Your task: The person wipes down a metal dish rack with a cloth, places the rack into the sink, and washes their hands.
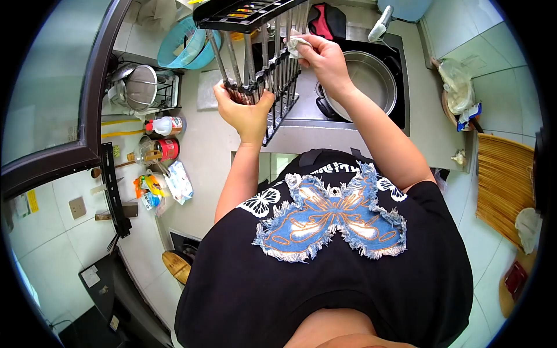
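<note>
A rack (pixel 248 69) of metal rods with black plastic trays is held up, tilted, over the counter at the left side of the sink. My left hand (pixel 245 111) is closed around its lower left edge, thumb toward the right. In my right hand (pixel 325 61) a crumpled whitish cloth or tissue (pixel 297 47) is pinched, pressed against the rods on the rack's right side. Just below that hand a round metal pot (pixel 371 84) sits in the dark-edged sink (pixel 404 104). Part of the rack's top runs out of view.
Beyond the sink is a faucet (pixel 381 24). Blue basins (pixel 184 43), a strainer (pixel 141 87), bottles (pixel 168 125) and packets (pixel 178 182) line the counter's left side. A window frame (pixel 93 87) juts in at left. A bamboo mat (pixel 503 185) hangs at right.
</note>
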`<state>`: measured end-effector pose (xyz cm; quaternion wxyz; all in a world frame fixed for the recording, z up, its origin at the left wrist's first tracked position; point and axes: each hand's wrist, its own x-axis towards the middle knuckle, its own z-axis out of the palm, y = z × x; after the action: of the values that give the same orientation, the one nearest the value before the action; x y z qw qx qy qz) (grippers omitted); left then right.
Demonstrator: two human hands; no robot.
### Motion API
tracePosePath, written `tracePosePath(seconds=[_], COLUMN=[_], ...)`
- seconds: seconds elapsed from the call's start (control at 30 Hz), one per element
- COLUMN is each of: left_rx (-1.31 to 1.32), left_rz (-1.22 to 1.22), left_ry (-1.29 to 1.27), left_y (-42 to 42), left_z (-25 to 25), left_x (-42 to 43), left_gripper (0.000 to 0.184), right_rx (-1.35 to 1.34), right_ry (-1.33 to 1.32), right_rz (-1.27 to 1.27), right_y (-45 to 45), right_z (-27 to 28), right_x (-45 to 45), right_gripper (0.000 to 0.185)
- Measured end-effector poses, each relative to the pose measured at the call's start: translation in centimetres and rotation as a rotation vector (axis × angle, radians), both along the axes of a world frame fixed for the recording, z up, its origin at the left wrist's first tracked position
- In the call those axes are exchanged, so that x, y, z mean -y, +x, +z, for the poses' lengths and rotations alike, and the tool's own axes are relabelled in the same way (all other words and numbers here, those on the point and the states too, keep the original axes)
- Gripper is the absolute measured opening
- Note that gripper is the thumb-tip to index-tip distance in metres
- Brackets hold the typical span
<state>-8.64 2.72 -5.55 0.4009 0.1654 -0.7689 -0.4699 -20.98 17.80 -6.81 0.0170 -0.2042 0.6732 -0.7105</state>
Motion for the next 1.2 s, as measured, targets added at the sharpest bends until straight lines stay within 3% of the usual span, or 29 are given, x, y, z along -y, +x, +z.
tracePosePath(seconds=[0.07, 0.13, 0.23, 0.27, 0.33, 0.47, 0.57, 0.6, 0.73, 0.83, 0.93, 1.0, 1.2], left_rx=[-0.008, -0.075, -0.027, 0.017, 0.039, 0.04, -0.003, -0.02, -0.041, -0.059, -0.038, -0.036, -0.022], left_rz=[-0.015, -0.101, -0.164, -0.172, -0.178, -0.173, -0.222, -0.266, -0.324, -0.316, -0.342, -0.353, -0.378], left_ry=[0.031, 0.311, 0.446, 0.519, 0.501, 0.436, 0.371, 0.372, 0.359, 0.354, 0.219, 0.163, 0.007], left_y=[0.0, -0.4, -0.6, -0.7, -1.2, -3.5, -4.6, -2.3, -2.6, -3.4, -3.4, -3.4, -2.1], left_z=[-0.4, -0.7, -1.2, -1.2, -1.5, -2.0, -2.2, -0.9, -0.4, 0.1, 0.1, 0.0, 0.6], left_x=[0.2, 0.3, 0.1, 0.0, -0.2, -0.7, -0.2, -1.2, -1.8, -1.4, -1.9, -2.3, -2.4], left_gripper=[0.056, 0.05, 0.047, 0.047, 0.047, 0.043, 0.05, 0.05, 0.052, 0.055, 0.056, 0.056, 0.055], right_rx=[0.297, 0.245, -0.239, -0.151, -0.368, -0.422, -0.233, -0.131, -0.434, -0.369, -0.328, -0.478, -0.683], right_ry=[-0.27, -0.29, 0.084, 0.082, 0.227, 0.134, 0.361, 0.333, 0.171, 0.041, 0.006, 0.033, 0.363], right_rz=[0.176, 0.125, -0.196, -0.208, -0.275, -0.125, -0.41, -0.446, -0.361, -0.252, -0.324, -0.399, -0.533], right_y=[0.5, 1.5, -0.5, -0.8, 0.3, 0.1, -5.5, -3.5, 1.8, 2.8, 2.0, 1.5, 1.9], right_z=[0.0, 0.6, -0.3, -0.7, 1.5, 1.3, -1.7, -0.6, 1.9, 2.5, 2.8, 2.7, 2.5], right_x=[-0.2, 0.6, 0.9, 0.9, 1.1, 2.8, 1.4, -0.9, -0.5, -0.3, -2.7, -3.8, -3.9], right_gripper=[0.026, 0.023, 0.011, 0.011, 0.016, 0.023, 0.027, 0.026, 0.034, 0.043, 0.042, 0.028, 0.031])
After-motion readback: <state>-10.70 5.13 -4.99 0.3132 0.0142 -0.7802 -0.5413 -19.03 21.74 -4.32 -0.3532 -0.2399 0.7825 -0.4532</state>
